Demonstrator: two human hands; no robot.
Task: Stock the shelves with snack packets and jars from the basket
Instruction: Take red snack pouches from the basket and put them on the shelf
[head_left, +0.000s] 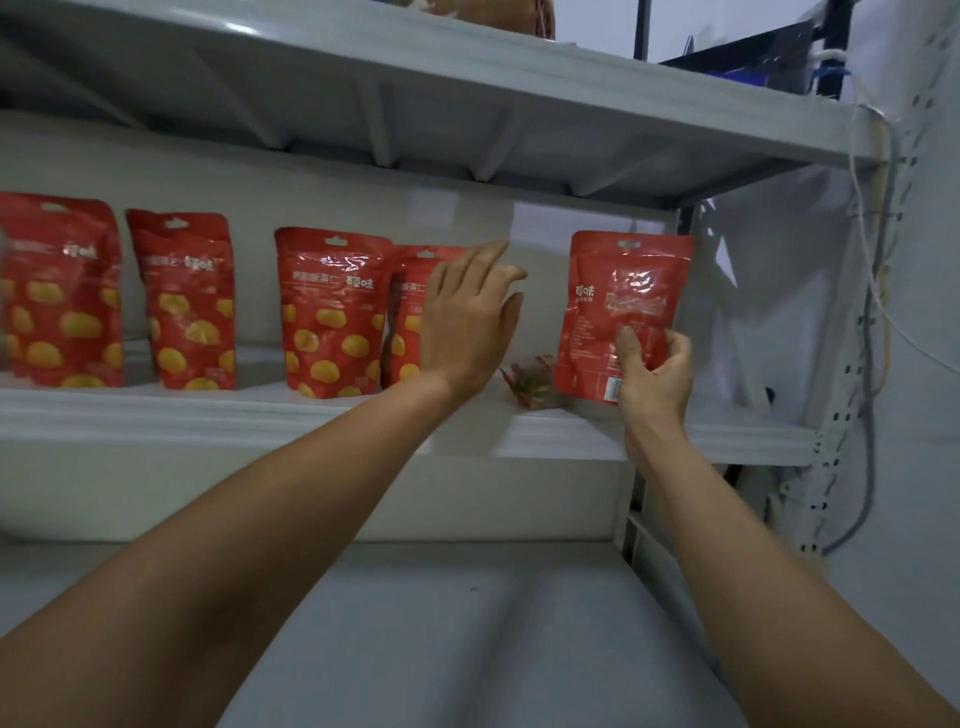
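Pinching the lower part of a red snack packet (628, 291) between thumb and curled fingers, your right hand (655, 376) holds it upright, back side toward you, at the right end of the middle shelf (260, 415); can't tell if its base touches the board. Your left hand (467, 322) is open, fingers straight and loosely spread, in front of the fourth standing packet (408, 306). Three more packets (332, 312) stand further left. A crumpled red-green wrapper (532, 387) lies between your hands.
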